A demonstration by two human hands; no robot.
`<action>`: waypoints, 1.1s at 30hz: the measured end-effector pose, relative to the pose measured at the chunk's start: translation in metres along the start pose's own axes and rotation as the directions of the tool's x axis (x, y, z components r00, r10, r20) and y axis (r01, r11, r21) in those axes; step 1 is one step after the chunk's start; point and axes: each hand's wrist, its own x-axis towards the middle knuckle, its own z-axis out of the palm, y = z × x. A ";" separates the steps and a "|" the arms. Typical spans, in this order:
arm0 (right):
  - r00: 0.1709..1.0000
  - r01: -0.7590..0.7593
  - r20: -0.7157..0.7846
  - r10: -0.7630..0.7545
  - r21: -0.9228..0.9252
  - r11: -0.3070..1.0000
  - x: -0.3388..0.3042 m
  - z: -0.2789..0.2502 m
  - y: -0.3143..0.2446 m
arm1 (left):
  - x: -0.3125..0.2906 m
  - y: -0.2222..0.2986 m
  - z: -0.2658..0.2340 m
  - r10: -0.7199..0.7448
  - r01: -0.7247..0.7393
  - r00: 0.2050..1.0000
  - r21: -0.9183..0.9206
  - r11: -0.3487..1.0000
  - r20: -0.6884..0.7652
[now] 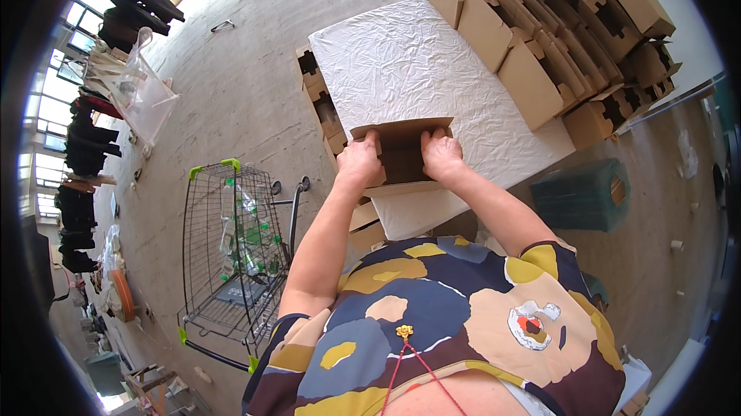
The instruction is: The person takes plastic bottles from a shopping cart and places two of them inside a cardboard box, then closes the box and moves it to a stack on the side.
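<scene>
An open brown cardboard box (404, 129) stands at the near part of a table covered with a crinkled white sheet (394, 53). Its top faces me and the inside is dark. My left hand (360, 157) is closed over the box's left side, thumb and fingers bent at the edge. On the opposite side my right hand (442, 153) grips the right edge in the same way, fingertips curled inward. Both forearms reach forward from my patterned top. The lower parts of some fingers are hidden inside the box.
Several folded cardboard boxes (532, 69) lean in rows on the table's right side. More cardboard (315, 88) sits below its left edge. A wire shopping cart (231, 238) with plastic bottles stands at left. A green wrapped bundle (583, 194) lies on the floor at right.
</scene>
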 end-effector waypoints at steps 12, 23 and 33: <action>0.947 0.224 -0.316 0.062 0.785 0.578 -0.018 -0.001 0.087 | 0.003 -0.044 -0.007 0.082 -0.008 0.991 -0.565 0.825 0.105; 0.907 0.358 -0.420 -0.022 0.744 0.564 -0.020 -0.001 0.095 | 0.003 -0.066 0.005 0.197 -0.141 0.980 -0.762 0.632 -0.018; 0.923 0.316 -0.380 -0.058 0.666 0.676 -0.030 0.007 0.090 | -0.008 -0.075 0.016 0.112 -0.196 0.981 -0.766 0.612 -0.161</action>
